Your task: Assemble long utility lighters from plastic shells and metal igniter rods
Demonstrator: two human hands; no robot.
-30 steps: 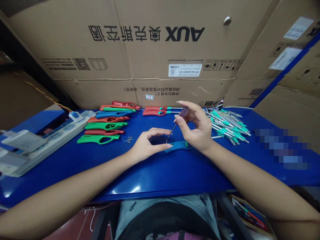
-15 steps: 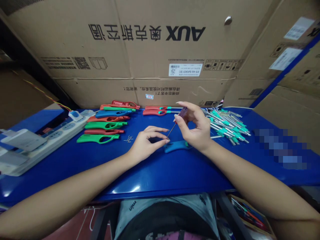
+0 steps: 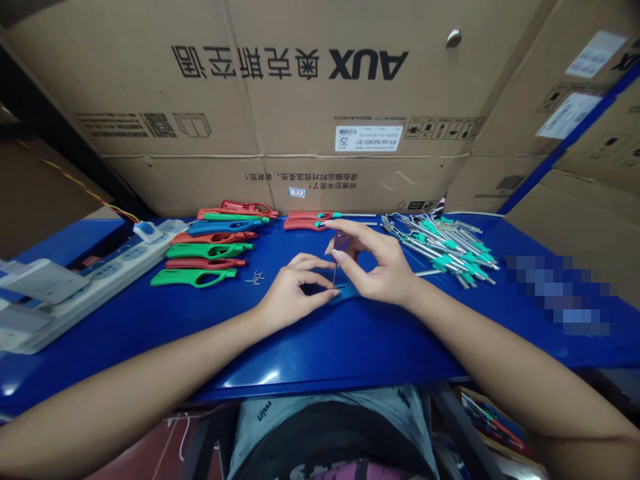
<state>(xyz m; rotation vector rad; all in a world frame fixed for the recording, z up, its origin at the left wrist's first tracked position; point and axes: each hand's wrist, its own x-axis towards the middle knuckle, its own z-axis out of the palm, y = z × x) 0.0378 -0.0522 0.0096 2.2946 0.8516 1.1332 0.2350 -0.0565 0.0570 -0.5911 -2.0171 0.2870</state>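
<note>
My right hand (image 3: 377, 263) is closed around the dark purple handle of a screwdriver (image 3: 340, 241), which stands nearly upright with its thin shaft pointing down. Under it a blue gas lighter (image 3: 349, 291) lies on the table, largely covered by my hands. The screwdriver's tip meets the lighter's left part. My left hand (image 3: 293, 287) has its thumb and fingertips closed at that end of the lighter, around the tip; whether a screw is between them is hidden. Several small screws (image 3: 256, 278) lie in a loose pile left of my left hand.
Red, green and blue lighter bodies (image 3: 210, 251) lie in a row at left, beside a white power strip (image 3: 120, 267). Two red lighters (image 3: 303, 220) lie at the back. Metal lighter tubes with teal ends (image 3: 445, 250) are heaped at right. A cardboard sheet (image 3: 300, 100) stands behind.
My right hand has moved left and tipped the screwdriver from a slant to nearly upright. It now covers more of the blue lighter. My left hand has hardly moved.
</note>
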